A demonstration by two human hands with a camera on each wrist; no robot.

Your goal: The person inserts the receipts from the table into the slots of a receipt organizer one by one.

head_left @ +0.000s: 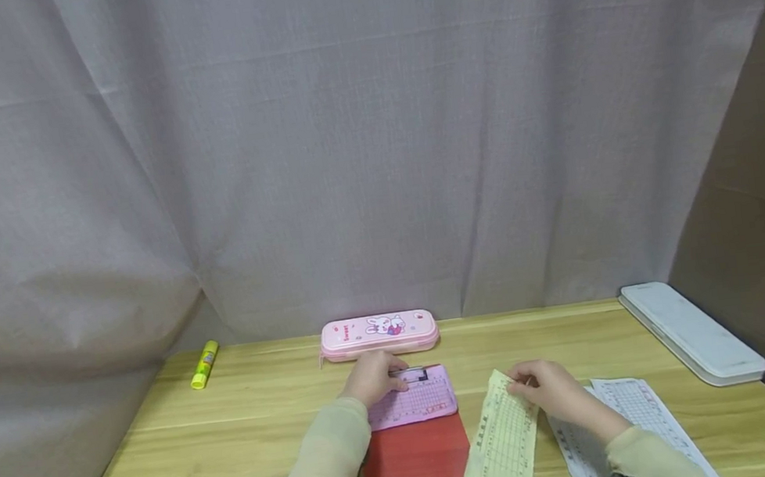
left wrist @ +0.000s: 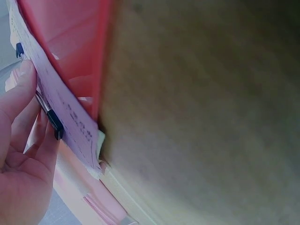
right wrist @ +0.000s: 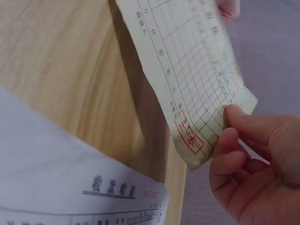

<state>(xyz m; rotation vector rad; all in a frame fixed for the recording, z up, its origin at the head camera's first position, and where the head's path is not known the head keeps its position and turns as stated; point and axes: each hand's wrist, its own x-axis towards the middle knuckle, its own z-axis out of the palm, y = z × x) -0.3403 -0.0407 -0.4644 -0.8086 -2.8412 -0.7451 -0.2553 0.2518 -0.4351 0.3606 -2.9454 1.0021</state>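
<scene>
A red clipboard (head_left: 417,463) lies on the table with a lilac printed form (head_left: 421,403) across its top end. My left hand (head_left: 372,379) pinches the metal clip (head_left: 408,371) there; in the left wrist view the thumb lies against the clip with its black end (left wrist: 54,123), fingers behind. To the right, my right hand (head_left: 559,391) holds a pale yellow printed slip (head_left: 505,441) by its upper corner. Thumb and index finger pinch that slip's edge in the right wrist view, near a red stamped box (right wrist: 189,133). The slip is raised at a slant, partly over the clipboard.
White printed forms (head_left: 639,406) lie under the right forearm. A pink pencil case (head_left: 379,336) stands just behind the clipboard. At the far left is a yellow glue stick (head_left: 204,364); a white flat case (head_left: 693,329) lies at the far right. Grey cloth (head_left: 373,153) hangs behind the table.
</scene>
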